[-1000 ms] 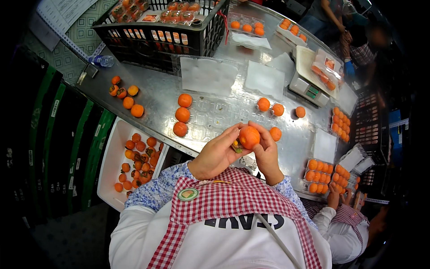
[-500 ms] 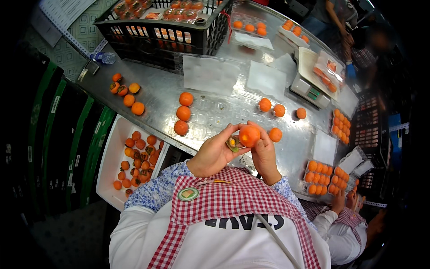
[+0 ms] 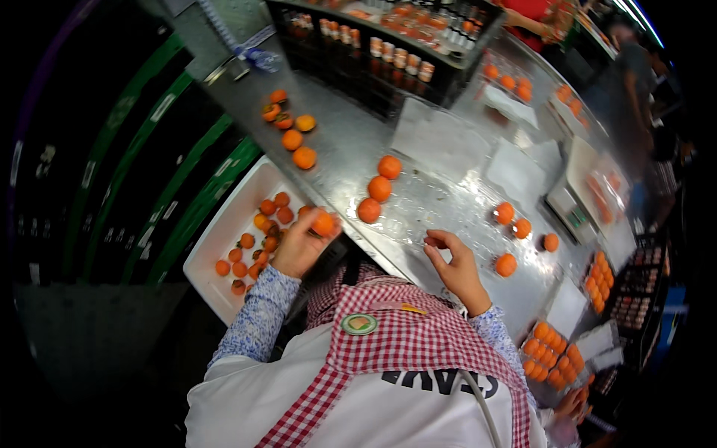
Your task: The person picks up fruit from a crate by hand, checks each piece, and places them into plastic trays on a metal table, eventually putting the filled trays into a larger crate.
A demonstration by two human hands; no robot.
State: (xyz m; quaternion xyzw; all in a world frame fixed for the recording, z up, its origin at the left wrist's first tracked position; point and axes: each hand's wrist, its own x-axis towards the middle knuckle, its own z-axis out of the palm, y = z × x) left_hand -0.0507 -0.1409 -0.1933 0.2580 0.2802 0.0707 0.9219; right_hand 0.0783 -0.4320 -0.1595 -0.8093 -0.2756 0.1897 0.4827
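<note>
Over the edge between the white bin [image 3: 198, 257] and the steel table, my left hand [image 3: 297, 250] has its fingers around an orange persimmon [image 3: 323, 224]. My right hand [image 3: 457, 272] is above the table's near edge, empty, with thumb and fingers loosely curved apart. Between and beyond the hands lies a clear plastic tray [image 3: 433, 205] with a column of three persimmons [image 3: 379, 189] along its left side. A few more persimmons [image 3: 506, 264] sit to the right of it. Inside the bin are several loose persimmons [image 3: 284, 215], some showing their leafy tops.
Several persimmons [image 3: 304, 157] lie at the table's left end. A black crate [image 3: 358, 71] of packed fruit stands behind. White pads [image 3: 441, 134], a scale [image 3: 573, 198] and filled trays [image 3: 544, 351] spread rightward. A co-worker's hand [image 3: 571, 403] shows at lower right; other people stand farther back.
My hands have parted. The left has moved left toward the bin with a persimmon; the right stays above the table, now empty. The greenish-brown piece once by my left fingers is out of sight. The view has turned.
</note>
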